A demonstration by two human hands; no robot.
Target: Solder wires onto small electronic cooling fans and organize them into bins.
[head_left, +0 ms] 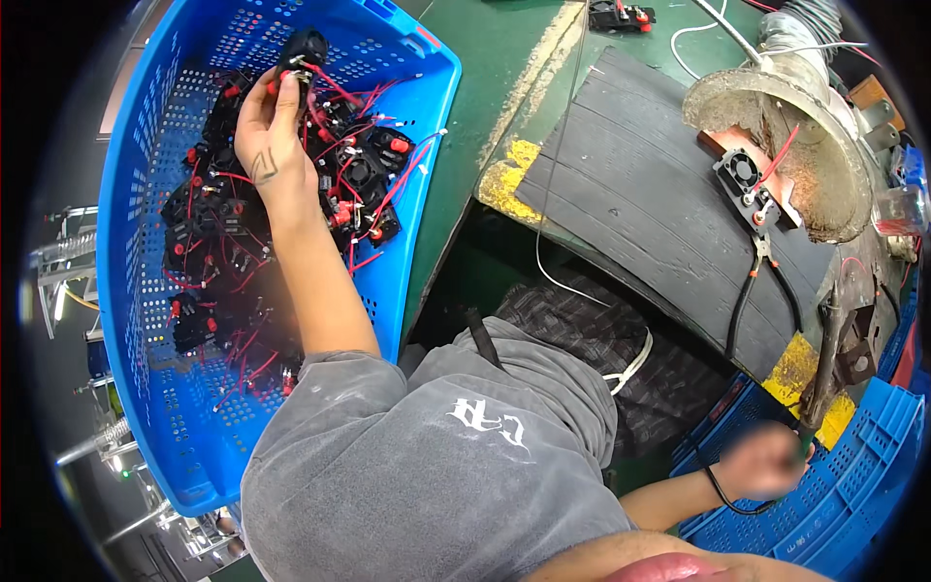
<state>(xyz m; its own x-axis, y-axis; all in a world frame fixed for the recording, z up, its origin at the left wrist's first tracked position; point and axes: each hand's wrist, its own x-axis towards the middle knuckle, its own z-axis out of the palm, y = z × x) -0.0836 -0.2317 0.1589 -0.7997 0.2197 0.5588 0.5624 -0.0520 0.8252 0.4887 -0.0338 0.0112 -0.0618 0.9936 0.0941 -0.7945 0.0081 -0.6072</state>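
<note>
Over the blue basket at the left, my left hand pinches a black plastic part with red wires near the far wall. Many similar black parts with red wires lie heaped below and around it, some with small fans. At the lower right, my right hand is closed round the handle of what looks like a soldering iron, its rod pointing away from me and a black cord trailing. That hand is blurred. A black fan unit with a red wire rests on the grey board, pliers against its near end.
The dark grey board lies on a green bench with yellow-marked edges. A crusty metal hood on a flexible duct stands behind the fan unit. Another blue basket is at the lower right. A thin cable crosses the board's left side.
</note>
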